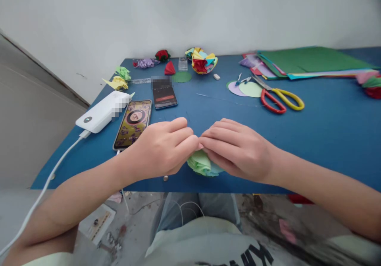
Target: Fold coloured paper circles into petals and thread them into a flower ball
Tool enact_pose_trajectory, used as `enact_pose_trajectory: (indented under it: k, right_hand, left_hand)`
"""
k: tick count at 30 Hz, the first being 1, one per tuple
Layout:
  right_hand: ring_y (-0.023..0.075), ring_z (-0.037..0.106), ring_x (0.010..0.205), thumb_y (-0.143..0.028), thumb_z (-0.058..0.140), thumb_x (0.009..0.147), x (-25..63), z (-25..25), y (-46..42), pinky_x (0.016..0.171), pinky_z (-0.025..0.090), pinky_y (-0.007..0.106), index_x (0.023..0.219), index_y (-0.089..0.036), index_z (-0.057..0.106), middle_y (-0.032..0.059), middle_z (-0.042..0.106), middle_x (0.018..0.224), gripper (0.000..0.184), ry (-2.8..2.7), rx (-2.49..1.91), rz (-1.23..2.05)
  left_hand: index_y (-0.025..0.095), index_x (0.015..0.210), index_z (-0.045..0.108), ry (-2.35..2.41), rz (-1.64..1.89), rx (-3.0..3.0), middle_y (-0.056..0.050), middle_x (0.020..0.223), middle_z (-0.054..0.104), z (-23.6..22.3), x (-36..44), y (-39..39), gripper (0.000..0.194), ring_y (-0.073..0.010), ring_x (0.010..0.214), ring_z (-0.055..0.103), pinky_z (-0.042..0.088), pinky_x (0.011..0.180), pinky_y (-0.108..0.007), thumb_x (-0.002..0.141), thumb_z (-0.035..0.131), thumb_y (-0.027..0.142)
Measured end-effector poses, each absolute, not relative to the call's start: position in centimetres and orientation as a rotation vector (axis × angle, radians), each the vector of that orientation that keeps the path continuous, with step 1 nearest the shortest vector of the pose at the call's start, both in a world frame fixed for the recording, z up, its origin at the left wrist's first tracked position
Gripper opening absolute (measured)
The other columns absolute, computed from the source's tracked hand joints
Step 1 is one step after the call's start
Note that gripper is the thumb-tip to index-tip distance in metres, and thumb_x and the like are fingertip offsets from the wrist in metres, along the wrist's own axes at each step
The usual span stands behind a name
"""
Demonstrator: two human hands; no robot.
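Observation:
Near the front edge of the blue table, a ruffled ball of light green and pale blue paper (201,163) shows below my fingers. My left hand (166,147) is closed, its thumb and forefinger pinched at the top of the paper ball. My right hand (241,149) curls over the ball's right side, with its fingertips meeting those of the left. My fingers hide most of the paper. Whether they also grip something small, such as a thread, I cannot make out.
Scissors (281,99) with red and yellow handles lie right of centre, beside paper circles (250,89). Coloured sheets (315,63) are stacked behind. Two phones (133,123) and a white power bank (102,113) with a cable occupy the left. Paper flowers (204,61) stand along the back.

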State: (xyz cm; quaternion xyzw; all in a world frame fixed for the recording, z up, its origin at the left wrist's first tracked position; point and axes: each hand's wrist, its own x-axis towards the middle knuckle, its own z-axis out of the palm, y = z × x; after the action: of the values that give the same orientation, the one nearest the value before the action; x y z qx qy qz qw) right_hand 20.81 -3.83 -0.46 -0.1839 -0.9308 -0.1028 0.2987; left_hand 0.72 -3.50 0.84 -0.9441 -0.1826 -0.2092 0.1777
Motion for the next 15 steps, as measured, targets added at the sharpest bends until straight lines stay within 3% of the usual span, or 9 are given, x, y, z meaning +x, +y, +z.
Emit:
enact_pose_trajectory:
  k: [3, 8, 15]
  right_hand:
    - [0.0148, 0.052, 0.067, -0.016, 0.047, 0.087, 20.6, -0.5, -4.3, 0.059, 0.04, 0.03, 0.07, -0.013, 0.058, 0.0053, 0.06, 0.066, 0.02, -2.454, -0.491, -0.437]
    - [0.0163, 0.051, 0.065, -0.01, 0.05, 0.083, 20.3, -1.0, -4.7, 0.058, 0.038, 0.032, 0.077, -0.009, 0.06, 0.0063, 0.059, 0.065, 0.011, -2.37, -0.512, -0.754]
    - [0.0136, 0.052, 0.072, -0.017, 0.048, 0.087, 21.0, -0.7, -3.4, 0.065, 0.041, 0.03, 0.081, -0.012, 0.058, 0.0049, 0.061, 0.075, 0.012, -2.446, -0.499, -0.41]
  left_hand:
    - [0.018, 0.06, 0.04, -0.574, -0.604, -2.696, -0.001, 0.057, 0.042, 0.9, 1.0, -3.9, 0.024, -0.0136, 0.057, 0.035, 0.034, 0.052, -0.027, 0.083, 0.045, 0.019]
    - [0.017, 0.062, 0.041, -0.729, -0.547, -2.656, -0.001, 0.06, 0.042, 0.8, 1.4, -4.3, 0.022, -0.014, 0.059, 0.036, 0.036, 0.054, -0.029, 0.084, 0.043, 0.016]
    - [0.011, 0.084, 0.056, -0.268, -0.433, -2.297, -0.002, 0.068, 0.05, 0.8, 0.5, -3.8, 0.007, -0.0138, 0.062, 0.047, 0.038, 0.052, -0.027, 0.083, 0.049, 0.013]
